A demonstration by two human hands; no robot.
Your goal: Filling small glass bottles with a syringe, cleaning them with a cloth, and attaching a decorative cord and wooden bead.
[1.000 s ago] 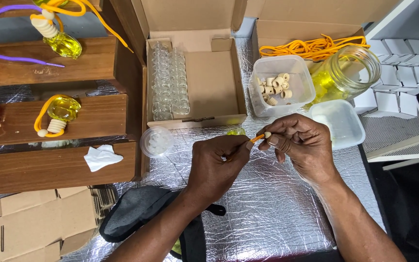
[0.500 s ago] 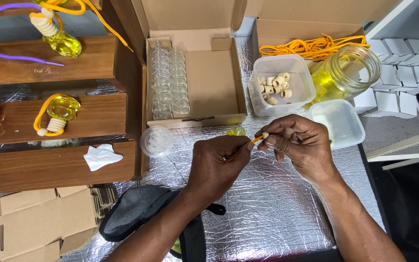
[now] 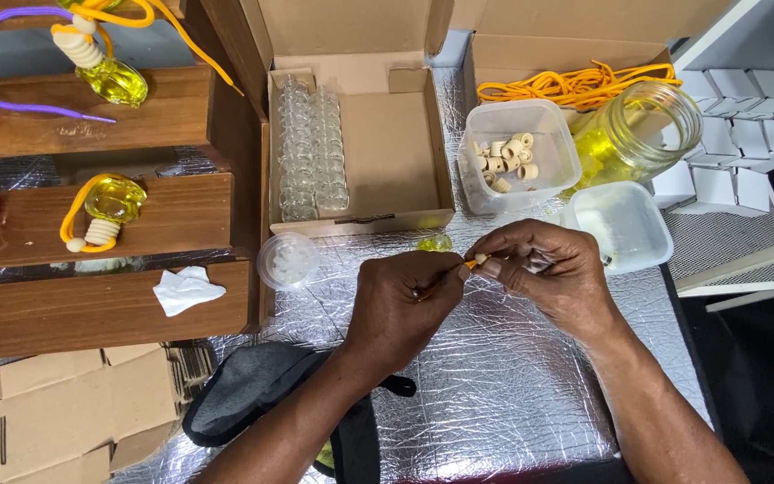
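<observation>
While the orange cord (image 3: 469, 264) tip sits pinched between both hands over the foil mat (image 3: 512, 394), left hand (image 3: 405, 300) and right hand (image 3: 553, 269) are closed on it. Threading step, I'd judge; next calls for steady alignment.

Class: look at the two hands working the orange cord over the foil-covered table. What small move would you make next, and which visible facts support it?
Probably ease the small pale bead further along the orange cord. The left hand and right hand both pinch the cord close together, the bead sits right at the fingers, and the little yellow bottle waits just behind them on the foil-covered table.
</observation>
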